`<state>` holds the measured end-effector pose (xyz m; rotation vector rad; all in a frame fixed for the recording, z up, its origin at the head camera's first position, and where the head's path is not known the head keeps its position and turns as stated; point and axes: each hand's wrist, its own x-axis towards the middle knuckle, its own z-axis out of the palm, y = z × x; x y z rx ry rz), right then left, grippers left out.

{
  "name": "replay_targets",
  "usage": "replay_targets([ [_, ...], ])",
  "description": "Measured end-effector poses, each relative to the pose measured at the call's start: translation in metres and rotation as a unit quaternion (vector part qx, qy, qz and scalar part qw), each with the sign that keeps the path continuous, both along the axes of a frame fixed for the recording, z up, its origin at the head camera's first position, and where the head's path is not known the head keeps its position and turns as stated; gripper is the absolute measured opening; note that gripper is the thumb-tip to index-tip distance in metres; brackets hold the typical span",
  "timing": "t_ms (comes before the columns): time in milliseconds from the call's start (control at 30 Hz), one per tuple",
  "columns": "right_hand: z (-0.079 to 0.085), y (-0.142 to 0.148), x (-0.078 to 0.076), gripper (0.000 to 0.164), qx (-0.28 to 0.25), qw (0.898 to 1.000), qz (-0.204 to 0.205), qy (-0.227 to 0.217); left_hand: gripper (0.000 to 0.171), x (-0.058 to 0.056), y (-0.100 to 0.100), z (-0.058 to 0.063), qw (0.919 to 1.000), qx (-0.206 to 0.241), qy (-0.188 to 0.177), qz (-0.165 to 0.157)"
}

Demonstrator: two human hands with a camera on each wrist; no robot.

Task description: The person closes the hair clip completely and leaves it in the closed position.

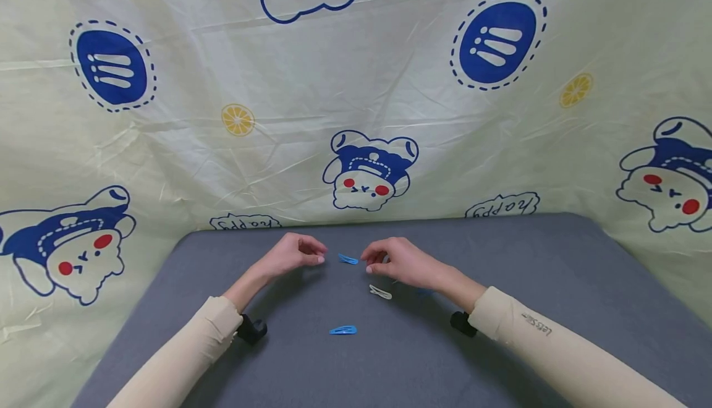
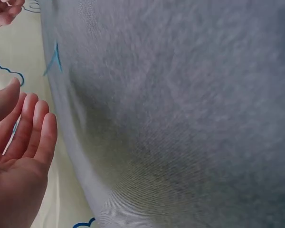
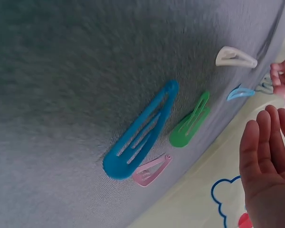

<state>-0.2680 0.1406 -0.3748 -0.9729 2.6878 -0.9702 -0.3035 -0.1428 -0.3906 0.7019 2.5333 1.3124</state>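
Note:
A blue snap hair clip (image 1: 348, 259) lies on the table between my two hands in the head view. In the left wrist view that clip (image 2: 57, 56) spreads into a V shape. My left hand (image 1: 293, 252) hovers just left of it, fingers loosely bent and holding nothing. On the clip's other side is my right hand (image 1: 402, 261), its relaxed fingers also holding nothing, with the fingertips close to the clip. A white hair clip (image 3: 224, 59) lies nearer to me, below the right hand.
Another blue clip (image 1: 343, 330) lies nearer the front of the grey table (image 1: 300, 371). Under the right forearm, the right wrist view shows a large blue clip (image 3: 115, 167), a green clip (image 3: 179, 138) and a pink clip (image 3: 143, 178). A printed curtain (image 1: 289, 167) hangs behind the table.

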Motion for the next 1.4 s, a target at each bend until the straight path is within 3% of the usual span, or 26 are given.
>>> replay_targets([
  [300, -0.011, -0.012, -0.025, 0.021, 0.019, 0.999, -0.028, -0.030, 0.025, -0.018, 0.008, -0.012, 0.9994, -0.021, -0.022, 0.014],
  [700, -0.026, -0.030, -0.048, 0.017, 0.031, 0.995, -0.069, -0.064, 0.022, -0.026, 0.022, -0.025, 0.9982, 0.011, -0.055, 0.021],
  [1067, -0.033, -0.032, -0.062, 0.015, -0.003, 0.991, -0.073, -0.108, 0.022, -0.037, 0.020, -0.020, 0.9968, -0.013, -0.078, 0.012],
  [1400, -0.038, -0.034, -0.065, 0.011, -0.008, 0.990, -0.102, -0.094, 0.026, -0.037, 0.020, -0.022, 0.9958, -0.003, -0.091, -0.003],
])
